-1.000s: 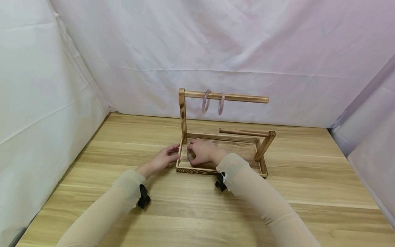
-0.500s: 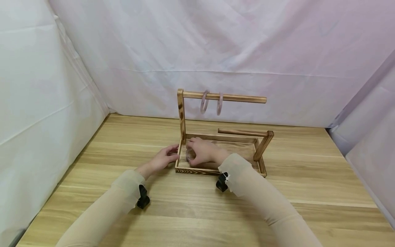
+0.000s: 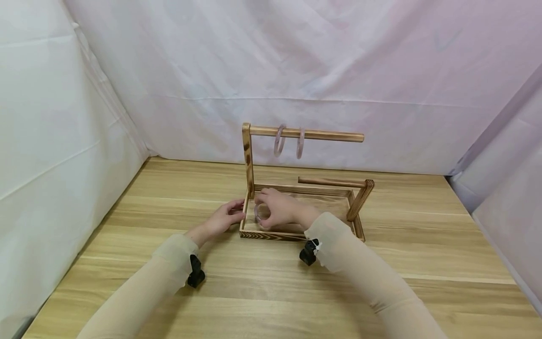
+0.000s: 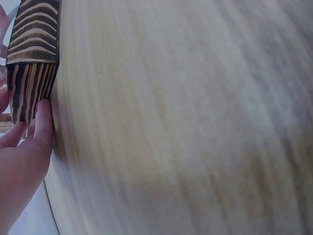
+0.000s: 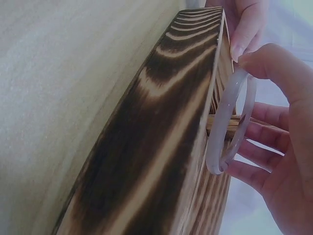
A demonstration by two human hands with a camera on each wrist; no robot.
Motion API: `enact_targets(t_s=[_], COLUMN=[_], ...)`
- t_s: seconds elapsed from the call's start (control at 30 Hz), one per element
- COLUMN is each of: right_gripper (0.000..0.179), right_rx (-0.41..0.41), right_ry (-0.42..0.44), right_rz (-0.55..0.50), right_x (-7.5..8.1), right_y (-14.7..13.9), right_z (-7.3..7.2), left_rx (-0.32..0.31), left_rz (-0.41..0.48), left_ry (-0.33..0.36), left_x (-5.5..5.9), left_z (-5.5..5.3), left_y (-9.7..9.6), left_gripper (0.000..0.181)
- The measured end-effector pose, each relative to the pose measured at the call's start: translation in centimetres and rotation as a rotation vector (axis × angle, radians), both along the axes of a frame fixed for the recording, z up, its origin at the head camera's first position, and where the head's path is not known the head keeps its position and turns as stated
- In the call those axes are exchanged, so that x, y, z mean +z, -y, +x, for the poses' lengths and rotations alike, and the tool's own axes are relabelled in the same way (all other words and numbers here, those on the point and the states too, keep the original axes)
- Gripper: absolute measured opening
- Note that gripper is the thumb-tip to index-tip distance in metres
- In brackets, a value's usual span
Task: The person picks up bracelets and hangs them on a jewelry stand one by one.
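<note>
In the head view a bangle (image 3: 257, 213) shows in the fingers of my right hand (image 3: 277, 209), low over the left end of the wooden tray (image 3: 275, 235). The right wrist view shows this translucent pale bangle (image 5: 226, 115) standing on edge, held between the thumb and the fingers. My left hand (image 3: 222, 218) rests at the outside of the tray's left end wall. In the left wrist view its nearly straight fingers (image 4: 44, 120) touch the dark-grained wood. Two more bangles, one left (image 3: 279, 141) and one right (image 3: 300, 143), hang from the upper bar (image 3: 334, 136).
The tray's upright post (image 3: 248, 160) carries the upper bar at the left. At the right, a shorter slanted post (image 3: 361, 200) bears a lower bar (image 3: 330, 181). A wood-grain table (image 3: 254, 282) lies beneath, with pale cloth (image 3: 203, 84) behind and at both sides.
The bangle in my right hand has turned to show more of its ring and now stands farther left of the palm. The right wrist has shifted slightly right. My left hand stays in place.
</note>
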State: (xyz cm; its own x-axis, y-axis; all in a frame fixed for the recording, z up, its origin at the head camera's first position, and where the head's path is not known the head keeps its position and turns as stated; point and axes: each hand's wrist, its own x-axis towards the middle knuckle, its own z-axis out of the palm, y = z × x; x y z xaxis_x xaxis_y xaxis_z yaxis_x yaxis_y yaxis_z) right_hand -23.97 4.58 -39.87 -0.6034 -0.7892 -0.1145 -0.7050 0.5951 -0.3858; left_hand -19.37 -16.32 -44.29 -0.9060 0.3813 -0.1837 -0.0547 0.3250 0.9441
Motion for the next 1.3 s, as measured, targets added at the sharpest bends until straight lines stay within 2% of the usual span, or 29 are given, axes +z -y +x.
enact_targets(t_s=[0.57, 1.07, 1.3], right_gripper=[0.058, 0.053, 0.050], right_rx=[-0.005, -0.013, 0.008], right_ry=[0.024, 0.012, 0.005], right_rz=[-0.091, -0.135, -0.175], right_x=[1.3, 2.4, 2.8], right_y=[-0.8, -1.2, -1.4], right_z=[1.0, 1.7, 1.9], left_rx=[-0.011, -0.009, -0.006], left_rz=[0.016, -0.023, -0.047], left_ry=[0.007, 0.001, -0.010], left_x=[0.0, 0.1, 0.2], left_z=[-0.1, 0.0, 0.1], left_y=[0.0, 0.1, 0.0], left_gripper=[0.056, 0.057, 0.056])
